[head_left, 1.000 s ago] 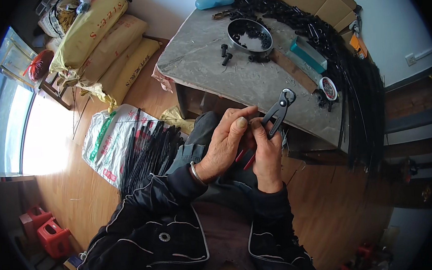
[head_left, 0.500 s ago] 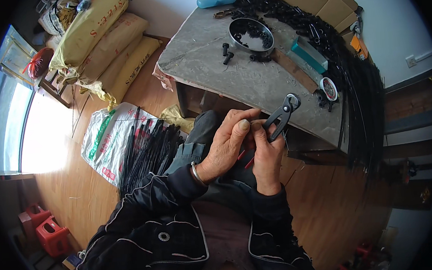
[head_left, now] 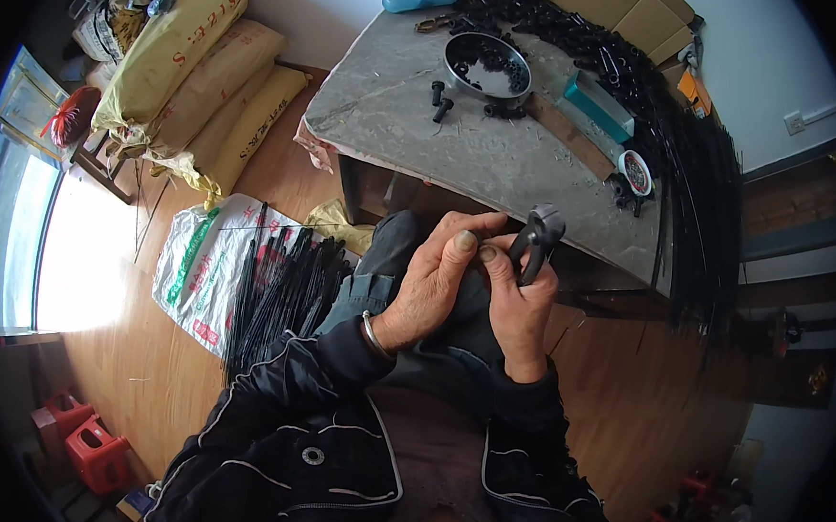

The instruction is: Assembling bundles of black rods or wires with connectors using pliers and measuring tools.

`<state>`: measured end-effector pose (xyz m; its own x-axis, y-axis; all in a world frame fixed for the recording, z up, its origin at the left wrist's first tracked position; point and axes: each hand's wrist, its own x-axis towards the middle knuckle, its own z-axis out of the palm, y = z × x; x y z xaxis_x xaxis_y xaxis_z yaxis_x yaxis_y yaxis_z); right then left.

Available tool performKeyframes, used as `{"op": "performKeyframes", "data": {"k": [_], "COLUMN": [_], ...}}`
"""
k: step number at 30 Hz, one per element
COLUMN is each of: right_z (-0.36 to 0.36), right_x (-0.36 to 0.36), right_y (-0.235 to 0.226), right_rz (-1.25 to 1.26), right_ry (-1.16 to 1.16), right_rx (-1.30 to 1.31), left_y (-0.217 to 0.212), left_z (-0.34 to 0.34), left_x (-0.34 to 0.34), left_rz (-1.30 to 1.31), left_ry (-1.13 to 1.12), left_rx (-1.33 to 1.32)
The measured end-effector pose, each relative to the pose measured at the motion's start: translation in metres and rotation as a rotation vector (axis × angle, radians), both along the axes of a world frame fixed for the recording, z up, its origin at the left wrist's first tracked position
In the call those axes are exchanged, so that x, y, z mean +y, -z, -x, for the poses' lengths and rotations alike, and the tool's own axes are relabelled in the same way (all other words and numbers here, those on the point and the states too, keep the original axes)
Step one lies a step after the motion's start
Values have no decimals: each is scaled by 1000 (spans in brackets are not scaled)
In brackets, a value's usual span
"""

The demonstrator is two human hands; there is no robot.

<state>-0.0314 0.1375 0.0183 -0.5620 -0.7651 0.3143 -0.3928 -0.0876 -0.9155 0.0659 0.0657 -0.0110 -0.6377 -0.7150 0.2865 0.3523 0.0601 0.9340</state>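
Right hand (head_left: pixel 521 298) gripping black pliers (head_left: pixel 536 239), left hand (head_left: pixel 433 279) fingertips pinching beside

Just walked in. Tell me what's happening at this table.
A seated person works over their lap beside a grey table. The right hand grips black pliers, while the left hand pinches something small at them, too small to identify. A round pan of black parts and long black strips lie on the table.

Black tools, grey slab, yellow sacks
Black pliers (head_left: pixel 536 239); mottled grey table (head_left: pixel 409 118); black jacket (head_left: pixel 296 460) with thin white piping; yellow-tan sacks (head_left: pixel 191 79); white bag (head_left: pixel 198 265) with green and red print; red stools (head_left: pixel 80 440); turquoise box (head_left: pixel 600 106)
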Motion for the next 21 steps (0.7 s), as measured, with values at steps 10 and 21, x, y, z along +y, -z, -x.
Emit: {"op": "performKeyframes", "data": {"k": [10, 21], "right_z": [7, 4], "right_x": [1, 2], "right_y": [-10, -9], "right_rz": [-115, -90], "right_ry": [-122, -87], "right_rx": [-200, -183], "left_y": [-8, -8], "left_z": [-2, 0], "left_x": [-2, -1], "left_rz": [-279, -402], "left_ry": [224, 190], "left_rx": [174, 201]}}
